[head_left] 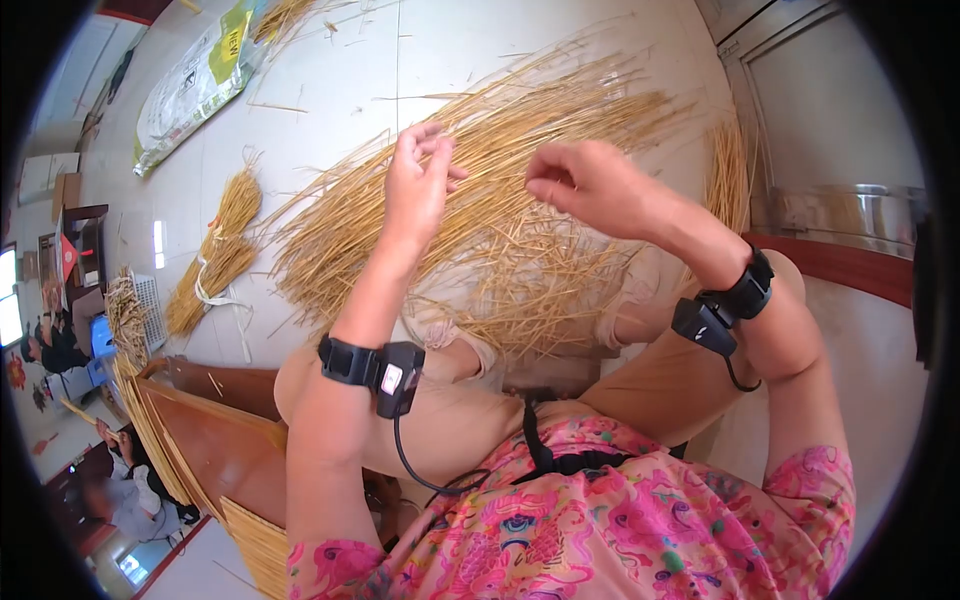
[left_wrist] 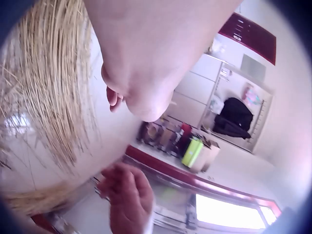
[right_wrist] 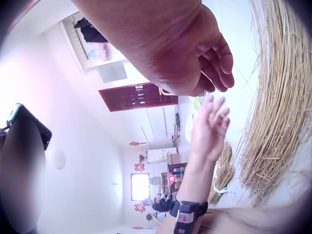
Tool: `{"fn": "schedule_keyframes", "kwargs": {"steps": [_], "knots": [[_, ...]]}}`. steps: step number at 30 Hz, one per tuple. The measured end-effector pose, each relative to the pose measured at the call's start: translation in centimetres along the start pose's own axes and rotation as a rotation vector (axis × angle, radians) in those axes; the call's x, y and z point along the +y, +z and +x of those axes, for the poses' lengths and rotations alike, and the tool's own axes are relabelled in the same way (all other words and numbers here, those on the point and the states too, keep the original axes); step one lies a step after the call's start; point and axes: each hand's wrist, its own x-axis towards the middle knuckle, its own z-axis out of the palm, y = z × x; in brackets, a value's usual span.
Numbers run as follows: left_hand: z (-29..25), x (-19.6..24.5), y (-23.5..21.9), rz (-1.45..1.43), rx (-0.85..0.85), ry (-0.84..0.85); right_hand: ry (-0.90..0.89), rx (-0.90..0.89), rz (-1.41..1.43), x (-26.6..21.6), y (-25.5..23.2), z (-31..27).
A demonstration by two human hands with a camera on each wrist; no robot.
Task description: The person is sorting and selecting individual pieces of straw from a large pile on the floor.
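Observation:
Both hands are raised over a wide spread of straw (head_left: pixel 330 225) on the floor, and neither holds anything. My left hand (head_left: pixel 418 190) is on the left, its fingers loosely bent. A short gap separates it from my right hand (head_left: pixel 595 185), whose fingers curl loosely inward; the right wrist view shows this hand (right_wrist: pixel 195 58) with bare space beneath its fingertips. Long stalks lie slantwise below both hands. Nearer the feet is a tangle of shorter broken straw (head_left: pixel 530 275). To the left lies a straw bundle (head_left: pixel 230 225) tied with a white strip (head_left: pixel 205 285).
A printed plastic bag (head_left: pixel 190 105) lies at upper left. Beside the left leg stands a brown wooden piece (head_left: pixel 215 420) with straw along its edge. More straw (head_left: pixel 730 175) leans at right near a shiny metal pot (head_left: pixel 850 220). Other people sit in the far left background.

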Motion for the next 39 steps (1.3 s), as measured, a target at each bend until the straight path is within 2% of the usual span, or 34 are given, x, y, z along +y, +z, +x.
{"fn": "schedule_keyframes", "kwargs": {"steps": [2, 5, 8, 11, 14, 20, 24, 26, 32, 35, 38, 39], "knots": [[0.8, -3.4, -0.7, 0.210, -0.014, -0.073, 0.084, 0.073, 0.025, -0.1, -1.1, -0.1], [1.2, -8.6, -2.4, 0.484, -0.051, -0.090, 0.018, 0.102, -0.004, 0.3, -1.6, -0.5], [2.2, -14.3, -4.5, 0.612, -0.012, -0.124, -0.044, 0.119, -0.027, 0.5, -1.6, -1.0], [3.2, -19.9, -6.5, 0.652, 0.015, -0.045, -0.062, 0.128, -0.019, 0.2, -1.7, -1.6], [2.8, -19.3, -6.6, 0.773, 0.071, 0.006, -0.080, 0.139, -0.017, 0.2, -2.0, -2.1], [3.0, -23.3, -8.7, 1.082, -0.078, -0.096, -0.086, 0.161, -0.064, 0.4, -2.3, -2.3], [2.1, -23.7, -8.6, 1.149, -0.120, -0.124, -0.149, 0.195, -0.104, 0.9, -1.9, -1.7], [1.9, -23.0, -8.2, 1.185, -0.118, -0.137, -0.109, 0.180, -0.105, 0.7, -2.0, -1.5], [3.3, -23.0, -8.2, 1.117, 0.048, -0.034, -0.077, 0.149, -0.145, 0.2, -2.1, -0.9], [4.0, -23.1, -8.0, 1.044, -0.024, 0.042, -0.070, 0.139, -0.156, 0.0, -2.0, -0.8], [4.4, -22.2, -6.9, 1.090, -0.084, 0.056, -0.049, 0.123, -0.183, 0.1, -1.9, -0.6], [4.6, -22.5, -6.8, 1.095, -0.060, 0.083, -0.040, 0.118, -0.198, 0.0, -2.0, -0.6]]}}
